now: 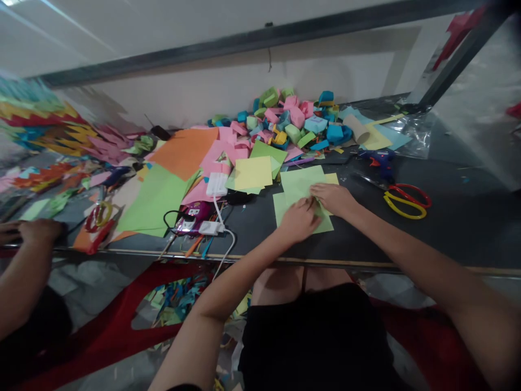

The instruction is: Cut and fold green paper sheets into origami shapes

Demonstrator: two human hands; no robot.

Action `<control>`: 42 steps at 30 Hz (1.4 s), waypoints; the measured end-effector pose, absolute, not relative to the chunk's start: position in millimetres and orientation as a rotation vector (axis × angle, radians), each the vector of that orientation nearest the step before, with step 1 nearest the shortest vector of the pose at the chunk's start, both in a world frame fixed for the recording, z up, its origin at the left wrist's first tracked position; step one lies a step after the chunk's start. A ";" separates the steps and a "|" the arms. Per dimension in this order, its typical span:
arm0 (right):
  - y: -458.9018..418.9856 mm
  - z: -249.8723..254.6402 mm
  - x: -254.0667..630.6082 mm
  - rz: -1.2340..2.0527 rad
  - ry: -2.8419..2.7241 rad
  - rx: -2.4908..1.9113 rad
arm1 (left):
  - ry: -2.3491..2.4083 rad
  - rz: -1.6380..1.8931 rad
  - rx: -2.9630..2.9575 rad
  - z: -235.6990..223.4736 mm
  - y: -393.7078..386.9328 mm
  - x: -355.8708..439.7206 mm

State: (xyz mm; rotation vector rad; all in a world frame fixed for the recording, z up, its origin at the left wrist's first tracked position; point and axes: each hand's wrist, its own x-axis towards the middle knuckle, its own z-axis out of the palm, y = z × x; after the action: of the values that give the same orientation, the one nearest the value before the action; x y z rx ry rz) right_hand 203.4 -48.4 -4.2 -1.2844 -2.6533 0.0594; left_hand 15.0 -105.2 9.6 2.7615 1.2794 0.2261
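Note:
A light green sheet of paper (302, 182) lies on the dark table in front of me, over another light green piece of paper (280, 206). My left hand (300, 220) is closed at the lower edge of the top sheet, its fingers curled on the paper. From the right, my right hand (334, 200) grips the same sheet, with its fingers over the paper and close to the left hand's fingertips. The fingertips partly hide the paper where they meet. A yellow paper corner (331, 178) shows behind my right hand.
Scissors (407, 201) with red and yellow handles and a blue glue gun (381, 162) lie at right. Folded paper pieces (293, 122) are heaped at the back. A power strip (195, 217) with white cords stands left. A co-worker's hand (40, 231) rests at far left.

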 end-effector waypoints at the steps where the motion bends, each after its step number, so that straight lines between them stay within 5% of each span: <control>1: -49.0 -4.8 204.2 0.060 -2.637 -1.303 | 1.146 0.229 2.764 9.1 -95.9 0.6; 8: -43.7 -3.4 215.9 0.192 -2.521 -1.328 | 0.954 0.279 2.732 9.4 -45.7 -73.7; 32: -39.4 -9.3 223.5 0.438 -2.412 -1.274 | 0.764 0.188 2.779 22.2 -36.0 -61.3; 42: -34.4 -11.4 229.0 0.558 -2.324 -1.213 | 0.768 0.465 2.732 12.4 -38.3 -59.4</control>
State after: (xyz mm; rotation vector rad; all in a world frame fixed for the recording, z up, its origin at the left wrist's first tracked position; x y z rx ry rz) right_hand 229.0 -34.4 -11.4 -1.2132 -2.3236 0.5579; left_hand -59.4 -38.3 12.4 2.7321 0.7679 0.4646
